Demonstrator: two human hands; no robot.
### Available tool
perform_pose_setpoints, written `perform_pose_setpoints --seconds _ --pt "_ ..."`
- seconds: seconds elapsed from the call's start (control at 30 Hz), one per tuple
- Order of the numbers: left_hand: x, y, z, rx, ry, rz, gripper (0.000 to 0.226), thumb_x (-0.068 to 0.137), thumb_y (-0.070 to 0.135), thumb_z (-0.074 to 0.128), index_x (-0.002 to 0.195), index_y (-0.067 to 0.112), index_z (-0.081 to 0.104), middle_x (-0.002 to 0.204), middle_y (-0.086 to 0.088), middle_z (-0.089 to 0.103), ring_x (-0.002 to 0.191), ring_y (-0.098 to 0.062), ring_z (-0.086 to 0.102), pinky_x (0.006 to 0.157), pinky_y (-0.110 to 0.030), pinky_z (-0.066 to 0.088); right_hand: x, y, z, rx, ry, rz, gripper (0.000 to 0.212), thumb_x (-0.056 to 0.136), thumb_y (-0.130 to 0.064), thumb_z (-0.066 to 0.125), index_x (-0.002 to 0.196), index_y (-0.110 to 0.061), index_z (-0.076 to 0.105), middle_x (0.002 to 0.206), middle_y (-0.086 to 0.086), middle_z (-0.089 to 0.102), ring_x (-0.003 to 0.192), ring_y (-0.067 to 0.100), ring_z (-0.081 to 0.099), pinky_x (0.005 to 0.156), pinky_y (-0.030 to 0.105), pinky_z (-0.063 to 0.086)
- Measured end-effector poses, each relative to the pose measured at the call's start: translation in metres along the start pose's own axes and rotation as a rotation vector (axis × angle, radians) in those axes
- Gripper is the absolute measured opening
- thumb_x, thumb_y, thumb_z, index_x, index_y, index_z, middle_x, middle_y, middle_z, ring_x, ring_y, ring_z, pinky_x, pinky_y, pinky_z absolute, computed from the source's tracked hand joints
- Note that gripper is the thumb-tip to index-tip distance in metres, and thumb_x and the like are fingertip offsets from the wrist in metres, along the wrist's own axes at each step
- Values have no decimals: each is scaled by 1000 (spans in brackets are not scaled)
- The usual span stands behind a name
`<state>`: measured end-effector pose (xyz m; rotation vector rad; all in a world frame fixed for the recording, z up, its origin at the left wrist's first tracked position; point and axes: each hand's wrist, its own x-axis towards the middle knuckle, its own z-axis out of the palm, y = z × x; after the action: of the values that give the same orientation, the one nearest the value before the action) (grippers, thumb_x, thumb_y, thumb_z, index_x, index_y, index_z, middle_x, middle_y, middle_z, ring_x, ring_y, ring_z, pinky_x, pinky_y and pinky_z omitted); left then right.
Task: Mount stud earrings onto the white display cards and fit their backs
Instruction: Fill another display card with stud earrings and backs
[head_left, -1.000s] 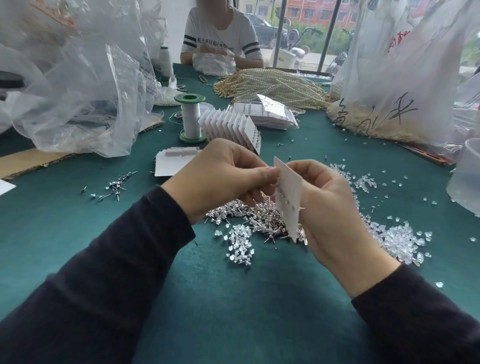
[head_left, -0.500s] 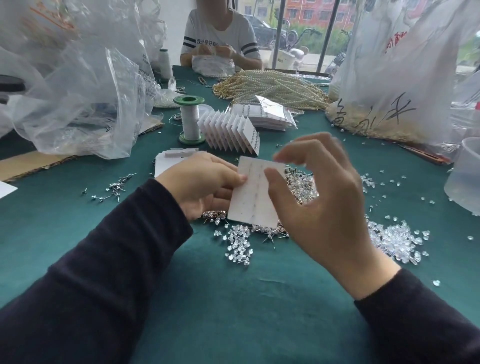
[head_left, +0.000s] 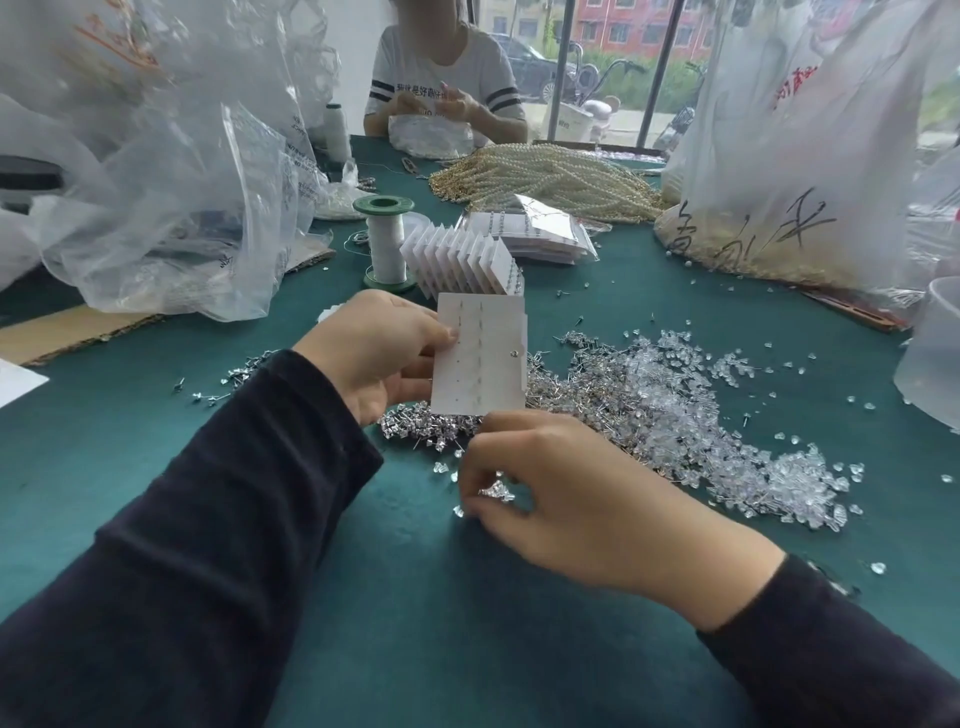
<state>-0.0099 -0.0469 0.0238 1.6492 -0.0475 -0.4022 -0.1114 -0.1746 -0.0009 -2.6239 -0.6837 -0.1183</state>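
Observation:
My left hand (head_left: 374, 353) pinches a white display card (head_left: 480, 358) by its left edge and holds it upright, face toward me. One stud (head_left: 513, 353) sits near the card's right edge. My right hand (head_left: 582, 499) rests low on the green cloth in front of the card, with its fingertips curled over a few clear earring backs (head_left: 496, 491). A heap of silver stud earrings (head_left: 431, 426) lies behind and under the card. A wide spread of clear backs (head_left: 727, 441) lies to the right.
A fanned row of filled cards (head_left: 462, 254), a green-capped thread spool (head_left: 385, 241) and stacked cards (head_left: 540, 234) stand behind. Pearl strands (head_left: 545, 176) and plastic bags (head_left: 156, 197) fill the back. A clear tub (head_left: 935, 353) is at right. Another person (head_left: 447, 88) sits opposite.
The card turned from edge-on to face toward me, held by my left hand alone. My right hand let go of it and dropped to the loose backs in front.

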Motion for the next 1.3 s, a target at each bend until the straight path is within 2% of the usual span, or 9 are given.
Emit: perform_pose_setpoints --seconds 0.1,0.23,0.33,0.4,0.53,0.73,0.87,1.03,1.3 --pt "-1 0 0 17 -9 6 10 86 -4 52 82 1 60 73 -13 66 49 -16 66 45 -28 55 0 3 -2 55 -25 55 6 82 -14 61 79 -19 62 73 -16 46 67 -2 43 65 6 32" --pt "-1 -1 -2 27 13 13 9 85 -4 54 82 1 60 73 -13 66 48 -16 66 43 -27 54 -2 4 -9 289 48 96 10 82 -12 64 75 -19 62 68 -11 57 62 2 50 60 12 40" --pt "-1 -1 -2 38 34 22 5 84 -4 56 83 0 60 71 -13 66 48 -16 66 42 -26 52 -4 7 -22 566 176 164 7 79 -5 68 76 -11 65 70 1 67 61 7 58 60 19 51" --pt "-4 0 1 47 13 24 6 83 -4 57 80 0 59 65 -12 67 46 -16 65 41 -24 50 -4 11 -28 611 313 228 6 77 -3 70 78 -8 67 72 5 69 63 9 61 61 18 52" --pt "-9 -1 10 52 -60 47 13 82 -4 59 72 3 57 48 -3 66 43 -13 64 38 -20 47 -4 18 -31 533 570 330 7 74 -8 74 75 -14 70 69 0 70 62 12 64 59 18 53" --pt "-18 -4 24 108 -149 113 9 82 -1 61 74 3 62 54 -3 66 43 -8 62 39 -16 44 -1 18 -24 271 797 295 6 75 -12 75 74 -16 70 68 -6 67 62 10 61 60 26 51" --pt "-22 -6 29 148 -174 177 8 82 0 61 76 -4 65 60 -5 67 46 -7 63 40 -15 45 0 18 -20 210 769 244 6 74 -7 74 75 -14 72 74 -4 65 66 7 60 62 20 50" --pt "-22 -8 30 177 -166 210 13 81 0 60 70 -2 66 58 -5 67 47 -8 62 42 -16 46 1 21 -16 190 747 243 3 73 -8 75 74 -11 74 77 -2 62 66 8 57 62 20 49" --pt "-21 -7 28 184 -169 235 17 81 1 60 66 3 67 55 -1 66 47 -7 62 42 -16 46 1 24 -18 277 766 248 5 73 -7 76 73 -10 72 78 1 63 67 11 59 63 29 51"
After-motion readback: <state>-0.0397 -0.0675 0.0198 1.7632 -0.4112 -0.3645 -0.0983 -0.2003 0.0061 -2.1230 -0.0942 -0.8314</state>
